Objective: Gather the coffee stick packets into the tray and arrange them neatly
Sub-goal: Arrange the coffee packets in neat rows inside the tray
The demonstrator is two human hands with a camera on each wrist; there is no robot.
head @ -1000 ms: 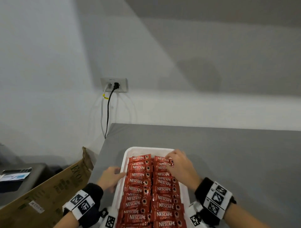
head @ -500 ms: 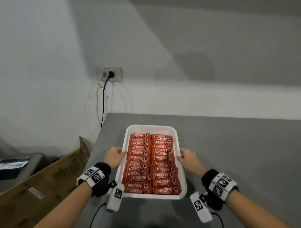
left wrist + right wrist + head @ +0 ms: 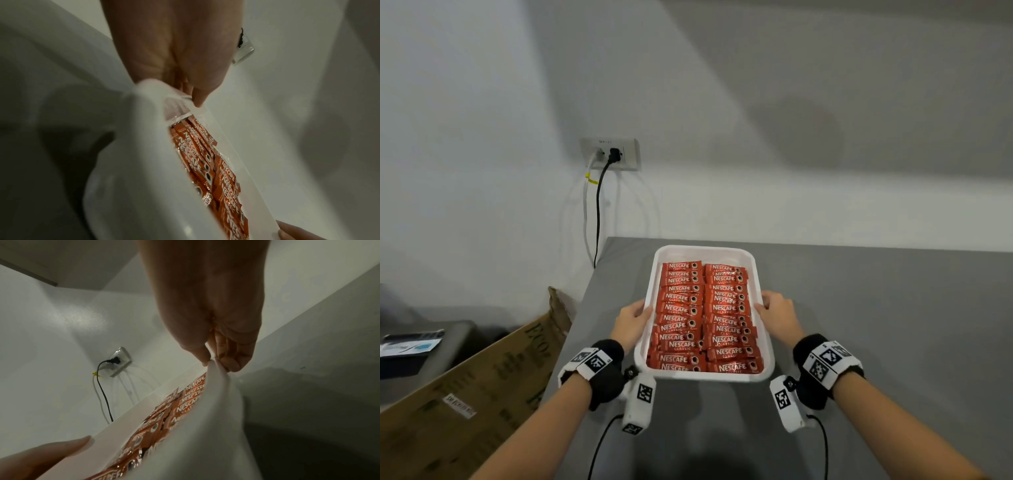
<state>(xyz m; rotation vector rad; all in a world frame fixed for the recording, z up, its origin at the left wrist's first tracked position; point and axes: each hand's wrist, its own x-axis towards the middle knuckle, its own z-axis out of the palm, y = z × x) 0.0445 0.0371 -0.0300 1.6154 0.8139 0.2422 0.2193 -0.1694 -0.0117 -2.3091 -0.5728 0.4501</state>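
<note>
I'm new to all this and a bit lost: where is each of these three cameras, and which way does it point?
Head: worn on the head, looking forward and down at the white tray of coffee packets on the grey table; both forearms show.
Left wrist: looks along the left hand pinching the tray's rim.
Right wrist: looks along the right hand pinching the opposite rim; the left thumb also shows.
Shared: tray, packets, wall socket.

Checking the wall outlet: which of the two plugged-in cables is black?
The right-hand cable in the outlet is black; the left cable is white with a yellow tag.
</note>
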